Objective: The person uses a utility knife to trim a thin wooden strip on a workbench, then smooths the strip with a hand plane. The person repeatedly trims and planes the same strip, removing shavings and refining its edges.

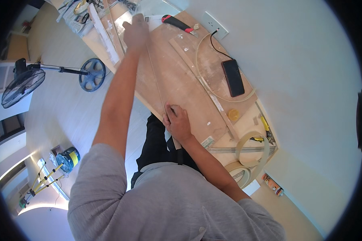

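A long thin wooden strip (159,86) lies along the near edge of the wooden worktop (189,96), its lower end reaching past the edge by my waist. My right hand (179,124) is closed on this strip, thumb and fingers bent around its edge. Farther up, my left arm stretches out over the far part of the worktop. My left hand (136,34) is blurred by motion near the strip's far end. Its fingers look bent, but whether they hold anything is unclear.
On the worktop are a red-and-black utility knife (177,24), a phone (233,78) charging from a wall socket (215,27), a yellow tape roll (233,115) and coiled edge banding (245,150). A standing fan (24,82) and blue bucket (68,158) stand to the left.
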`<action>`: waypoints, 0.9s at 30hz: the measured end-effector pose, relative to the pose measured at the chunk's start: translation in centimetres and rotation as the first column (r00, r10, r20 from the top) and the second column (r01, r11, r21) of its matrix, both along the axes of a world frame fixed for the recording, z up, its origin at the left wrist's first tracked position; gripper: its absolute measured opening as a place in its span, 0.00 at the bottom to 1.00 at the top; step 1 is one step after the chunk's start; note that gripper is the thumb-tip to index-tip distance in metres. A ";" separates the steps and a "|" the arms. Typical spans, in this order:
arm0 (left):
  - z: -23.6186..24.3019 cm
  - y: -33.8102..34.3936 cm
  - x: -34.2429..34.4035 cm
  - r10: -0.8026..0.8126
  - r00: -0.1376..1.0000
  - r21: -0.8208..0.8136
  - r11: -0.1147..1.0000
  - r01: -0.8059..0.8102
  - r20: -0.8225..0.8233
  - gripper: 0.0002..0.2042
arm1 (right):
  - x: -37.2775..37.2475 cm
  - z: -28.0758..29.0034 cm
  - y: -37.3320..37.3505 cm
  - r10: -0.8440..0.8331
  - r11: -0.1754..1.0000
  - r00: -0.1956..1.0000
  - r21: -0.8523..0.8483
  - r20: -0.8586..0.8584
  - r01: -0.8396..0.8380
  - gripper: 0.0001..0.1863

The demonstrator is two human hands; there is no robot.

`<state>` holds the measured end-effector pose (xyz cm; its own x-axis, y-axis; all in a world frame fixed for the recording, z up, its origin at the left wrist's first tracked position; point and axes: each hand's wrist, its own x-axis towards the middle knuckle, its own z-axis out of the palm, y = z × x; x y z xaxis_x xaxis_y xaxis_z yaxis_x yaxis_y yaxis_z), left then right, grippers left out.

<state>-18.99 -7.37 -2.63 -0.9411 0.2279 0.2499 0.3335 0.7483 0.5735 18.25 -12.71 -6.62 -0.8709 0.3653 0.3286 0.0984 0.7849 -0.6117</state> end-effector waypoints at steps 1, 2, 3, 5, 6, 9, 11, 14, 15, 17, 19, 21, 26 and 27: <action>0.9 0.3 -2.0 0.007 1.000 0.046 0.999 -0.006 -0.010 0.27 | 0.1 0.1 0.0 -0.008 1.000 1.000 -0.015 0.028 0.009 0.33; 1.8 0.3 -3.4 0.016 0.999 0.068 0.998 -0.018 0.031 0.27 | 0.3 0.4 -0.1 -0.016 0.999 0.999 -0.036 0.046 0.018 0.33; 2.6 0.1 -4.3 0.013 0.998 0.150 0.989 -0.004 -0.059 0.29 | 0.4 0.7 -0.3 -0.025 0.997 0.996 -0.077 0.084 0.031 0.32; 3.8 -1.6 -3.8 0.024 0.980 0.290 0.957 0.035 -0.197 0.31 | 1.3 1.6 -0.9 -0.032 0.993 0.992 -0.111 0.125 0.046 0.31; 4.0 -2.7 -2.2 -0.008 0.986 0.303 0.951 0.058 -0.165 0.31 | 1.6 2.0 -0.9 -0.031 0.989 0.988 -0.135 0.151 0.052 0.30; 2.7 -8.5 6.9 -0.085 0.996 0.382 0.921 0.076 0.008 0.30 | 2.1 2.9 -1.1 -0.048 0.985 0.973 -0.154 0.225 0.084 0.30; 1.2 -12.3 14.6 -0.093 0.986 0.460 0.888 0.020 0.136 0.27 | 1.9 3.0 -0.9 -0.073 0.990 0.976 -0.105 0.205 0.097 0.30; -0.3 -17.3 22.8 -0.038 0.961 0.380 0.922 -0.071 0.273 0.25 | 1.3 2.8 -0.5 -0.091 0.987 0.972 -0.113 0.219 0.118 0.30; -0.5 -18.7 24.8 -0.053 0.947 0.399 0.913 -0.082 0.317 0.24 | 1.2 2.8 -0.4 -0.097 0.982 0.970 -0.138 0.222 0.130 0.30; -0.5 -20.7 27.7 -0.041 0.909 0.373 0.919 -0.128 0.414 0.23 | 1.2 2.9 0.0 -0.108 0.933 0.974 -0.318 0.201 0.169 0.28; -0.3 -21.6 30.0 -0.101 0.862 0.476 0.862 -0.173 0.497 0.23 | 1.0 3.2 0.6 -0.092 0.834 0.981 -0.524 0.171 0.170 0.27; 0.2 -22.0 31.8 -0.126 0.797 0.515 0.820 -0.251 0.590 0.24 | 0.6 3.5 1.3 -0.054 0.655 0.981 -0.735 0.185 0.175 0.26; 2.1 -21.9 35.1 -0.176 0.690 0.568 0.723 -0.394 0.703 0.25 | -0.3 5.7 2.2 -0.067 0.285 0.993 -0.952 0.092 0.108 0.27; 2.5 -21.9 35.5 -0.182 0.680 0.569 0.718 -0.402 0.710 0.25 | -0.6 6.4 2.3 -0.076 0.234 0.995 -0.969 0.062 0.078 0.28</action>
